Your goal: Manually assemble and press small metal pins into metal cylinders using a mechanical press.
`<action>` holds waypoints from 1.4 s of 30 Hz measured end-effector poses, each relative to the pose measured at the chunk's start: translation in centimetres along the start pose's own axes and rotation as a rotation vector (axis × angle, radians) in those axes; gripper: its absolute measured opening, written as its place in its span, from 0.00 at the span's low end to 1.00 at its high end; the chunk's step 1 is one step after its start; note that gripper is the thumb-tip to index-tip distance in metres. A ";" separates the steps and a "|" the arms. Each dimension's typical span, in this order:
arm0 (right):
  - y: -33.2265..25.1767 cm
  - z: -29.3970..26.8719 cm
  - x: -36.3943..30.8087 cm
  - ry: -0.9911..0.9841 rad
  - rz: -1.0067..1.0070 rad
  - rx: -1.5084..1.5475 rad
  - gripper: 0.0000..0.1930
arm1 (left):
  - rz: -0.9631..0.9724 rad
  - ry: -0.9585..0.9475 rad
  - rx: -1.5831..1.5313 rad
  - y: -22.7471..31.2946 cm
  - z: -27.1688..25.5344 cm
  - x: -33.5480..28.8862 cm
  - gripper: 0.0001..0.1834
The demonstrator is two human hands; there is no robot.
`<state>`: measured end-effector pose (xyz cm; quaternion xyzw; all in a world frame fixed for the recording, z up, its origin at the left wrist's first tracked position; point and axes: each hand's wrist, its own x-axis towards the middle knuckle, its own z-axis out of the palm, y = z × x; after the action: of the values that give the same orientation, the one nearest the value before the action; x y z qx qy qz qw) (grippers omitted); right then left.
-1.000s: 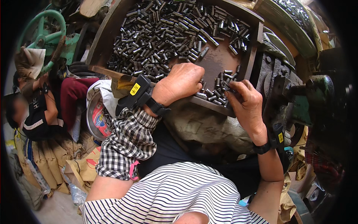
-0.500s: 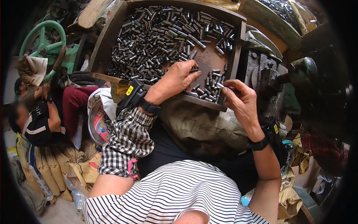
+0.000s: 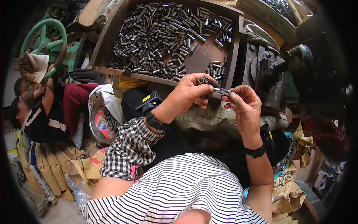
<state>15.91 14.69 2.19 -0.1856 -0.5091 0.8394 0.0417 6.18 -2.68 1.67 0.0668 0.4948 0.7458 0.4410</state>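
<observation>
Green metal handwheel (image 3: 43, 46) at far left, with a brown-and-white cloth (image 3: 35, 67) draped over its rim. Below that, a person in a black top (image 3: 44, 119), then brown paper sacks (image 3: 48, 160) lower on the same side. Next, a round steel bowl (image 3: 92, 125) with small metal pieces (image 3: 111, 122) inside and a white bag (image 3: 112, 100) at its far edge. Farther right, a wooden tray (image 3: 203, 59) with a broad heap of short metal tubes (image 3: 156, 41) across its left and far parts. Near the tray's front edge, the left hand (image 3: 188, 91), curled around two metal tubes (image 3: 204, 80) side by side, open ends upward. Beyond, in the near right corner, a smaller cluster of tubes (image 3: 217, 70). Between both hands, a slim metal piece (image 3: 225, 92); contact with the left fingertips too small to tell. Then the right hand (image 3: 246, 106), thumb and forefinger pinched on that piece. Farther right, a dark, grimy machine (image 3: 261, 74), with red plaid cloth (image 3: 324, 138) below.
</observation>
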 end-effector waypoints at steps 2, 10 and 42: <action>0.3 0.2 -0.6 -0.033 -0.042 -0.071 0.07 | 0.007 -0.005 -0.008 -0.3 0.2 -0.5 0.10; -0.5 0.2 -3.6 -0.145 -0.151 -0.564 0.15 | 0.019 -0.029 -0.045 -1.0 1.9 -2.1 0.08; 0.3 -2.3 -6.8 0.179 -0.204 -0.106 0.07 | -0.060 -0.103 0.031 -2.9 6.9 -1.4 0.09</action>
<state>23.02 14.68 2.78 -0.2091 -0.5634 0.7827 0.1620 12.45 1.37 3.25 0.0970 0.4848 0.7200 0.4870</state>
